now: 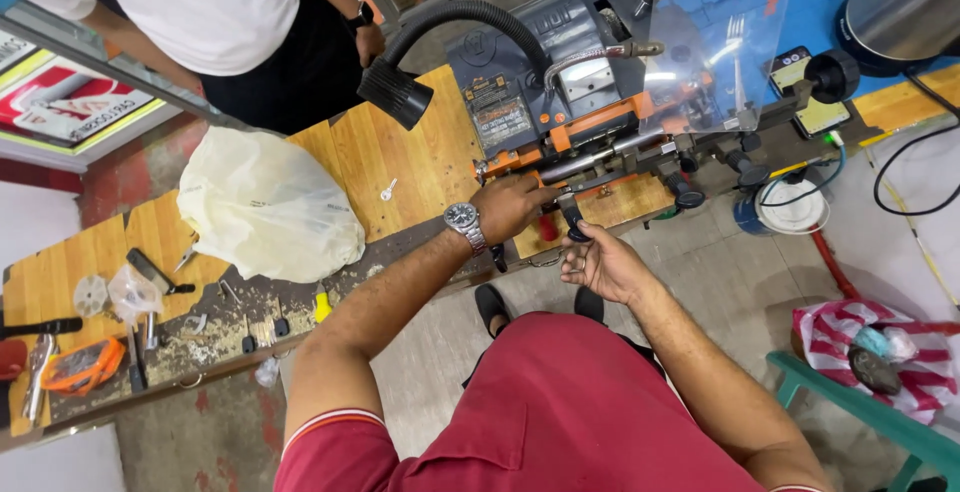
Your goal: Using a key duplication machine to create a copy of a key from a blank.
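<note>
Two hands at the key-cutting machine on the wooden bench. The left hand, wristwatch on its wrist, rests curled on the machine's front carriage; what it grips I cannot tell. The right hand closes its fingers round the black lever hanging below the bench edge. A small key lies near a plastic bag.

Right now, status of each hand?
Left hand: closed, knuckles up, gripping a part at the front of the key cutting machine.
Right hand: fingers curled around the machine's black lever handle.
</note>
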